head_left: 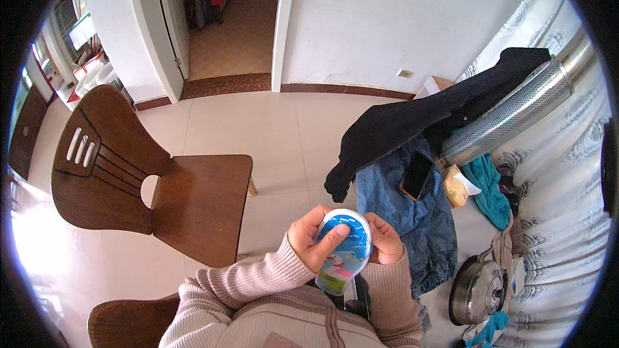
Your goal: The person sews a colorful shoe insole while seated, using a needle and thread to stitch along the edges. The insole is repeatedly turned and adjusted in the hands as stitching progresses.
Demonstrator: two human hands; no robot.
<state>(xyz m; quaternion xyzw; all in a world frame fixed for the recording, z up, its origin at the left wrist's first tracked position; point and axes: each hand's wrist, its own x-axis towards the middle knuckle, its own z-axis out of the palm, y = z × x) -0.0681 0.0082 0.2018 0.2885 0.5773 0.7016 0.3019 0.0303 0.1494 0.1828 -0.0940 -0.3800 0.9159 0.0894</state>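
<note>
Well left of the fingers I have a dark brown wooden chair (200,212) with a slotted backrest. Next comes my left hand (312,242), gripping the left edge of a blue-faced, white-rimmed plastic toy (347,259) with a rounded top and narrower lower end; its thumb lies flat across the printed front. The toy sits between both hands, tilted, its lower end below the fingertips. My right hand (385,240) pinches the right rim, fingers curled; I cannot see what they do behind it.

I judge the toy light and stiff, with a smooth front that may slip under a dry thumb and could crack if dropped. I'd take hold at the white rim, one side per hand, pressing lightly on the face.

Just right of the fingers lie crumpled blue denim jeans (435,238), soft, with a dark rectangular phone (417,175) on them, above and right of the right hand.
</note>
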